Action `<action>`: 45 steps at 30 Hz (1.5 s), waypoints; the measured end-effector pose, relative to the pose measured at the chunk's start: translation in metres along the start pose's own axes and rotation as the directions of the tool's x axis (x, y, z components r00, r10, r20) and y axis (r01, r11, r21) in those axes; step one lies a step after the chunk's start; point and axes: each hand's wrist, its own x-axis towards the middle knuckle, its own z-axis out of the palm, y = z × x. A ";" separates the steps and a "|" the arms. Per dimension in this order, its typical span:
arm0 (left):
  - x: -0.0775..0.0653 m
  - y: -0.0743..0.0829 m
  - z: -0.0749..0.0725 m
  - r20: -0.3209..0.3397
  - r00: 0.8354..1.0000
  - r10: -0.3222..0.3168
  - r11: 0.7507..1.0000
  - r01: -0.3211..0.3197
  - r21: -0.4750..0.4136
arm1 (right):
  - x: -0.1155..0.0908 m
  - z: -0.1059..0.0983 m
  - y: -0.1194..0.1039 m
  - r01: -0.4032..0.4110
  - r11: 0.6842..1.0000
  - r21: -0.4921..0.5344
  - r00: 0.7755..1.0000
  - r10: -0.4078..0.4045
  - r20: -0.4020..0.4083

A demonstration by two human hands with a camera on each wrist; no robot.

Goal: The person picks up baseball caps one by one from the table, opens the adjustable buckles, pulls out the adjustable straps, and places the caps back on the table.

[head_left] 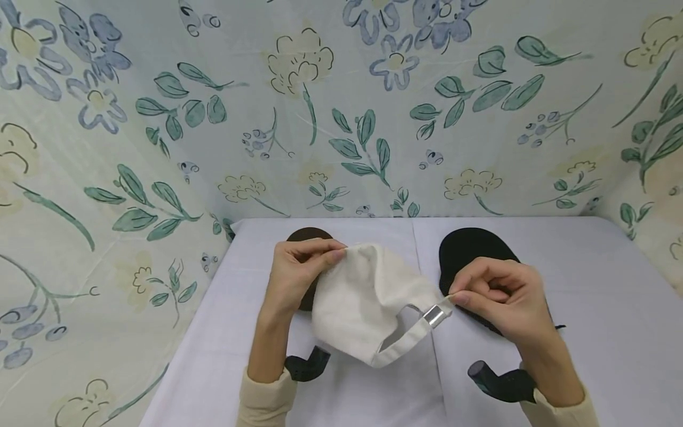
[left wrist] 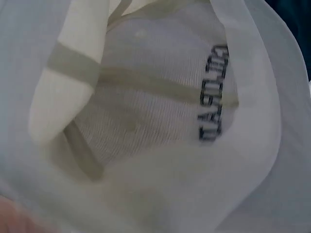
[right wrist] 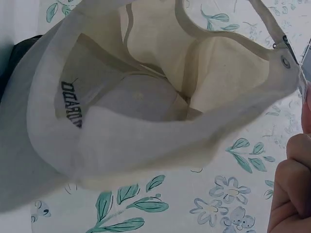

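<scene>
A white baseball cap (head_left: 352, 302) hangs between both hands over the table, its back strap and silver buckle (head_left: 436, 316) turned to the right. My left hand (head_left: 301, 270) pinches the cap's upper left edge between thumb and fingers. At the strap's end, beside the buckle, my right hand (head_left: 498, 296) pinches the tab with thumb and forefinger. The left wrist view looks into the cap's inside (left wrist: 150, 97), where dark stitched lettering shows through. Seams and sweatband of the white cap (right wrist: 155, 141) appear in the right wrist view.
A black cap (head_left: 469, 249) lies on the table behind my right hand. Behind my left hand is a brown cap (head_left: 309, 233), mostly hidden by the white one. A white cloth (head_left: 208, 367) covers the table, and a floral curtain (head_left: 341, 118) hangs at the back.
</scene>
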 end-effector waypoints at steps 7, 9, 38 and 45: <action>0.001 -0.005 0.010 0.152 0.988 -0.008 1.000 0.004 0.030 | 0.003 0.001 -0.006 0.067 0.984 0.163 0.993 -0.050 -0.106; 0.002 -0.008 0.014 0.179 0.984 -0.019 0.998 0.008 0.064 | 0.003 0.000 -0.007 0.070 0.982 0.174 0.992 -0.049 -0.118; -0.017 0.016 0.045 0.247 0.960 0.136 0.990 -0.140 0.000 | 0.003 0.010 0.001 -0.104 0.980 -0.168 0.974 0.067 -0.217; -0.024 0.021 0.054 0.249 0.950 0.190 0.981 -0.195 -0.005 | 0.002 0.017 0.005 -0.125 0.963 -0.238 0.970 0.068 -0.235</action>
